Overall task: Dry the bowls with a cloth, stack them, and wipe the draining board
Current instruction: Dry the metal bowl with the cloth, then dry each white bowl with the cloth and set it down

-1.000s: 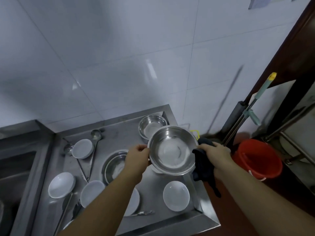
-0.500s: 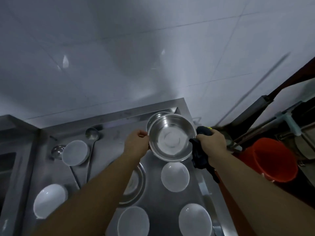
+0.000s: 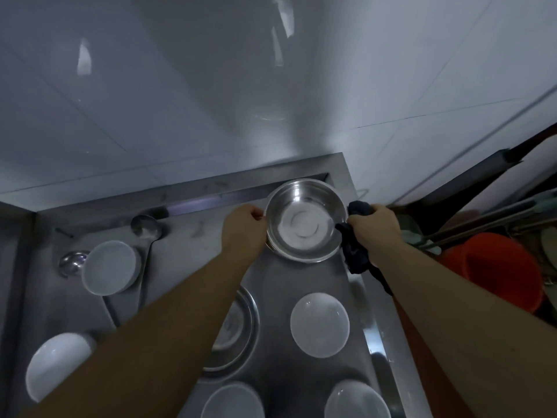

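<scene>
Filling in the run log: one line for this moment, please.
left hand: grips round steel bowl rim | right hand: holds dark cloth at rim | bowl over draining board back corner

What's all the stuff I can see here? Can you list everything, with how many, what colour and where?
steel bowl: one, silver, held over the far right corner of the board.
second steel bowl: one, silver, mid-board, partly hidden by the left forearm.
white bowls: five, upside down, spread over the board.
ladles: two, silver, far left of the board.
draining board: one, steel, below the tiled wall.
cloth: one, dark, at the held bowl's right rim.
bucket: one, red, on the floor at right.
left hand: grips the bowl's left rim.
right hand: grips the cloth against the right rim.
</scene>
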A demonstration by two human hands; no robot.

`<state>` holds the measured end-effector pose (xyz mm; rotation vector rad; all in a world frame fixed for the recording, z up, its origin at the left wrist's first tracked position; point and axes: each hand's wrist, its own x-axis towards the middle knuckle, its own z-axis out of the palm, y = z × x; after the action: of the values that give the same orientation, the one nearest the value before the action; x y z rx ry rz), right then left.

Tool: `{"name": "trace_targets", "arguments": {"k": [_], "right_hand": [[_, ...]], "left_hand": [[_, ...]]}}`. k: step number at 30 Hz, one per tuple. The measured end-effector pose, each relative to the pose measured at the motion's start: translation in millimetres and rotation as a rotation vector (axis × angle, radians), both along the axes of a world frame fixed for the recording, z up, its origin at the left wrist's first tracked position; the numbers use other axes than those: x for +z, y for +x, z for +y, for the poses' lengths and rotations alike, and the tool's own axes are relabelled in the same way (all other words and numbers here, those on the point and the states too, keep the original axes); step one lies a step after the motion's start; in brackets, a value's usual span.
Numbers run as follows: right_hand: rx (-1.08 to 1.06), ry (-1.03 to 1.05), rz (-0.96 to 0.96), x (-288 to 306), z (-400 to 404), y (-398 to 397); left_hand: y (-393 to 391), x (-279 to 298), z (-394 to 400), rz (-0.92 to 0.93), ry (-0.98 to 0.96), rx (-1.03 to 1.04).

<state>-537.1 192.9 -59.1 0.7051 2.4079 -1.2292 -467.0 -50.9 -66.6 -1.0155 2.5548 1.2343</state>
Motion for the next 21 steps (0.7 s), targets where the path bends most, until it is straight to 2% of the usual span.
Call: {"name": "trace_targets", "arguments": {"k": [4,12,21], "right_hand": [[0.060,0.079,-0.006,-13.2,-5.8,-7.0],[0.116,0.154,-0.020,-31.4,-10.1,-5.9],[0.174,0.218,0.023,-20.3,6.3,7.9]], "left_hand": [[-4.4,-14.3,1.3,0.018,-0.098,-0.007],[-9.0,-28.4,1.0,-0.014,-0.149,-0.013],[-0.5,-20.1,3.5,-0.025,-0.094,0.023]]}}
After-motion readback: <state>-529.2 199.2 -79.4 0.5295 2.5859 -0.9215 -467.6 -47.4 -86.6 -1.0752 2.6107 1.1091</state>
